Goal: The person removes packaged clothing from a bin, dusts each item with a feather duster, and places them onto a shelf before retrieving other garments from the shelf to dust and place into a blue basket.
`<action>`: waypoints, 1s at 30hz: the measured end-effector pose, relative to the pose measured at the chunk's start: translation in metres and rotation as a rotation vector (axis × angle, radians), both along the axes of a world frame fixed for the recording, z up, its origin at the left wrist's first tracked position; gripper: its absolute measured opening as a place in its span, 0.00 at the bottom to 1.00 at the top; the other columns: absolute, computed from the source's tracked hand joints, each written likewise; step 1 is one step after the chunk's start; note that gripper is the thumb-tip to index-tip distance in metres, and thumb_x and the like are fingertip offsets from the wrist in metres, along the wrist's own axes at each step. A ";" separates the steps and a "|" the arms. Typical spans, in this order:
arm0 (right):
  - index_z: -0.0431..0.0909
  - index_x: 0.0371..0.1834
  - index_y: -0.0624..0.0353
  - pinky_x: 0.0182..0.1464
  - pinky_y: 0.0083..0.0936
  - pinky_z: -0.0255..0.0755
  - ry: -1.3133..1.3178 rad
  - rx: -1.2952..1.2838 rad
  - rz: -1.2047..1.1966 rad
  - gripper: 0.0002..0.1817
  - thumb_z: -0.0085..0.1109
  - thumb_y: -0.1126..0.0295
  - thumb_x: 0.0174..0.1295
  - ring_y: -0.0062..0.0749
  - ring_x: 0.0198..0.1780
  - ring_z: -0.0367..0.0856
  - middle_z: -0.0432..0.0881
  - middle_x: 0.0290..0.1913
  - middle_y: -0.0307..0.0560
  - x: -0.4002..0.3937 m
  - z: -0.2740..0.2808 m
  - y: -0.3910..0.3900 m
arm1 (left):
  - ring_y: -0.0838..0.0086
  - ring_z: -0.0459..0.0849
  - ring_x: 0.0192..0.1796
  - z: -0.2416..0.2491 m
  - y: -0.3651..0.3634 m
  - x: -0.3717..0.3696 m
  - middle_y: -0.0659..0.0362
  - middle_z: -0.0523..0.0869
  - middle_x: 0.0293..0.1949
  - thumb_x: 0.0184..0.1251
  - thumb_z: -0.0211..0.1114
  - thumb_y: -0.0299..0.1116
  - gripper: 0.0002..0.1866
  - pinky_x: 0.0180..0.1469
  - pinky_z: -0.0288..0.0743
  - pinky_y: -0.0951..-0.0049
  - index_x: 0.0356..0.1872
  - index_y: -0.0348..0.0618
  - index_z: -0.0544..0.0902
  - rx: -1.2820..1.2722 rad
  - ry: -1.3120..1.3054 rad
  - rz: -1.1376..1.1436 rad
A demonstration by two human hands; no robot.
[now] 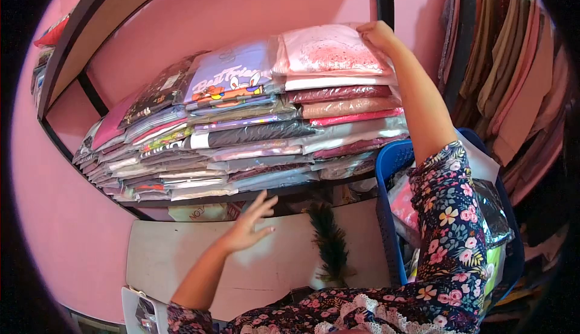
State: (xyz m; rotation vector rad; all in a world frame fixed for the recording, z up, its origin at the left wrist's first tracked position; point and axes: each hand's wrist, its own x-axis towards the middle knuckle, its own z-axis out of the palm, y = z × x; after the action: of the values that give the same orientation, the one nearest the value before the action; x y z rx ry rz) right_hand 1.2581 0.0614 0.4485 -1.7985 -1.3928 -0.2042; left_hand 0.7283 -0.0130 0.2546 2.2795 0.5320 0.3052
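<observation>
A pale pink folded garment in a clear plastic bag [329,50] lies on top of the right-hand stack on the shelf. My right hand [376,34] reaches up to its far right corner, the fingers curled onto the plastic. Lower down, my left hand [246,225] hovers in front of the shelf edge with fingers spread, holding nothing. Beside the pink garment is a lilac bagged garment [226,71] with "Best Friend" lettering and cartoon figures. Several more bagged garments [254,133] are piled underneath in columns.
A blue plastic basket [386,225] with bagged items stands at the right, under my right arm. Garments [513,50] hang along the right side. A dark green tinsel-like branch [329,243] stands before a white panel [181,243]. At lower left is a white container [134,307].
</observation>
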 end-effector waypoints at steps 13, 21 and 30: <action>0.57 0.69 0.22 0.69 0.63 0.40 -0.417 -0.296 0.016 0.36 0.33 0.27 0.58 0.58 0.75 0.41 0.45 0.76 0.43 -0.107 0.029 -0.008 | 0.54 0.62 0.68 -0.214 -0.015 -0.114 0.46 0.53 0.72 0.63 0.63 0.36 0.33 0.64 0.63 0.52 0.69 0.57 0.61 -0.200 0.112 0.441; 0.66 0.67 0.35 0.69 0.50 0.52 -0.544 -0.313 0.166 0.33 0.40 0.35 0.61 0.47 0.71 0.58 0.60 0.69 0.60 -0.084 -0.023 0.062 | 0.44 0.24 0.74 -0.305 -0.061 -0.175 0.51 0.26 0.74 0.56 0.57 0.66 0.53 0.57 0.39 0.20 0.73 0.67 0.32 -0.423 0.947 1.195; 0.78 0.45 0.53 0.45 0.32 0.70 -0.190 -0.527 0.351 0.14 0.53 0.58 0.63 0.34 0.42 0.77 0.80 0.40 0.51 -0.108 0.003 -0.162 | 0.47 0.23 0.74 -0.300 -0.073 -0.192 0.53 0.20 0.73 0.56 0.57 0.67 0.54 0.59 0.34 0.21 0.72 0.68 0.29 -0.290 0.938 1.045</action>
State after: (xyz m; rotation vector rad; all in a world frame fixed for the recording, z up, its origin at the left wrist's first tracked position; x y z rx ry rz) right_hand 1.1503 -0.1005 0.4515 -1.9363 -2.0111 0.2028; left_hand 0.5358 -0.0863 -0.0458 1.5561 2.0719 -0.3771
